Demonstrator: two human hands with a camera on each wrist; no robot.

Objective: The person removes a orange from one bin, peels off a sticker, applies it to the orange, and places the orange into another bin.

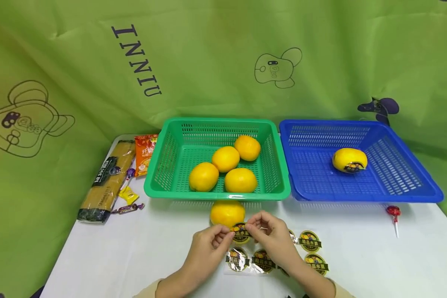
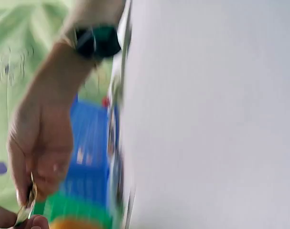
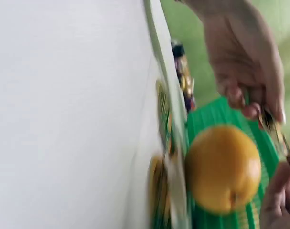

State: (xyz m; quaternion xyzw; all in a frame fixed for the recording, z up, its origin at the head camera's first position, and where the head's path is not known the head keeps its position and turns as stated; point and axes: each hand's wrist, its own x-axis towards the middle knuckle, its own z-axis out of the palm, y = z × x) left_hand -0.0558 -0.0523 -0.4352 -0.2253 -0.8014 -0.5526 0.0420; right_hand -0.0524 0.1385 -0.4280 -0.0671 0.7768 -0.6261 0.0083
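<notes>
My left hand (image 1: pixel 205 253) and right hand (image 1: pixel 276 240) pinch opposite edges of a round black-and-gold fruit sticker (image 1: pixel 240 234), held up between them. An orange (image 1: pixel 226 212) lies on the table just beyond the sticker, against the front of the green basket (image 1: pixel 223 195). Below my hands lies a clear sheet of matching stickers (image 1: pixel 238 260), partly covered by my right hand. The right wrist view shows the orange (image 3: pixel 223 169) near the sticker, which appears edge-on between the fingertips in both wrist views.
Several oranges (image 1: pixel 203 176) sit in the green basket. The blue basket (image 1: pixel 298 192) beside it holds one orange with a sticker (image 1: pixel 348 159). A spaghetti pack (image 1: pixel 109 180), an orange snack bag (image 1: pixel 144 154) and candies (image 1: pixel 128 208) lie left; a red lollipop (image 1: pixel 393 211) lies right.
</notes>
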